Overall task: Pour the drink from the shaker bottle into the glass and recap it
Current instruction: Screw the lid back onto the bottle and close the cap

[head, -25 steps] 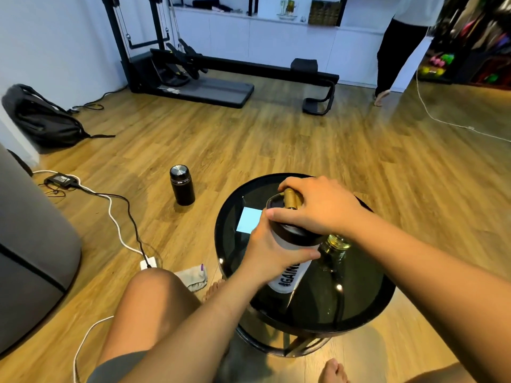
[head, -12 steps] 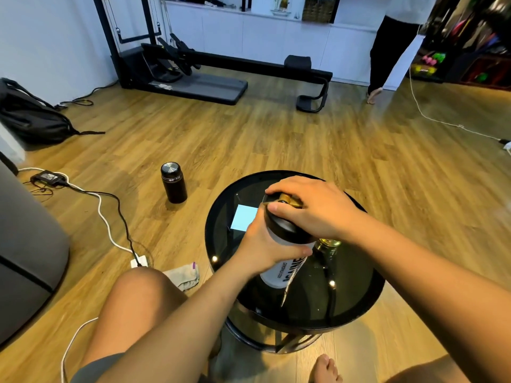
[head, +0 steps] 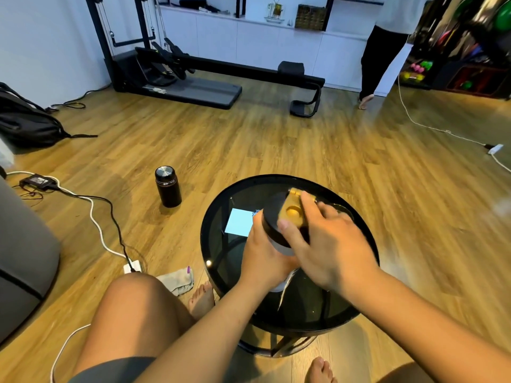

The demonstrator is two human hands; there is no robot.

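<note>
While left hand (head: 265,258) grips shaker bottle (head: 279,244), right hand (head: 329,244) — on lid (head: 272,219)

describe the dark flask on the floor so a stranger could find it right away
Start at the round black glass table near the person's knees, then look left onto the wooden floor. The flask stands there upright and alone. It is a short dark cylinder with a shiny silver cap, unlike the shaker bottle on the table.

Left hand (head: 264,261) grips shaker bottle (head: 279,239); right hand (head: 329,244) on lid (head: 272,217).
</note>
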